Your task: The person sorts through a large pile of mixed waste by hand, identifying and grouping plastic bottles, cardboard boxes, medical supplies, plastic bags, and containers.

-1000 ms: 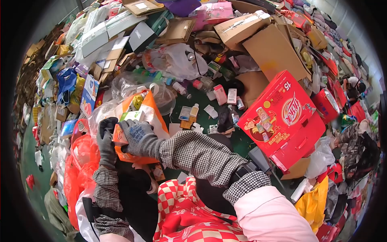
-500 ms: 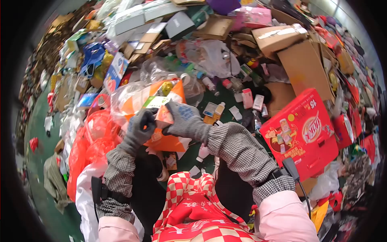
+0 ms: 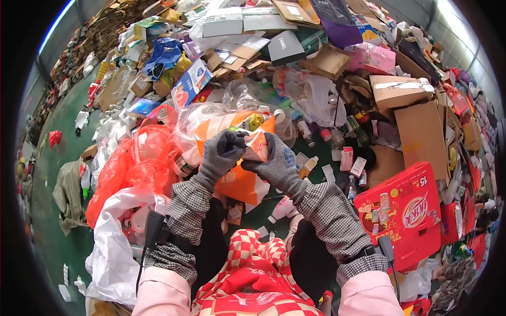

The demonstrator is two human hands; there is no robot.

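Observation:
In front of my body, above the heap, my right hand (image 3: 275, 160) in a grey glove grips a small orange and white carton (image 3: 257, 146). The thumb and fingers close around its right side. My left hand (image 3: 223, 154), gloved too, has its fingers pinched together at the carton's left upper edge; the fingertips hide what they grip there. Directly below lies an orange and white plastic bag (image 3: 241, 184). A clear plastic bag (image 3: 197, 121) is to its left, and red plastic bags (image 3: 150, 145) lie past my left forearm.
A large red box (image 3: 400, 210) stands by my right forearm. Bottles (image 3: 308, 167) and small cartons (image 3: 346, 159) lie on the green floor. Flattened cardboard (image 3: 421, 139) is piled at right, boxes (image 3: 285, 47) at the back. A white sack (image 3: 118, 242) sits at lower left.
The view has turned, so the heap appears farther right and lower. The carton has turned between my hands: its green and white face has given way to an orange one.

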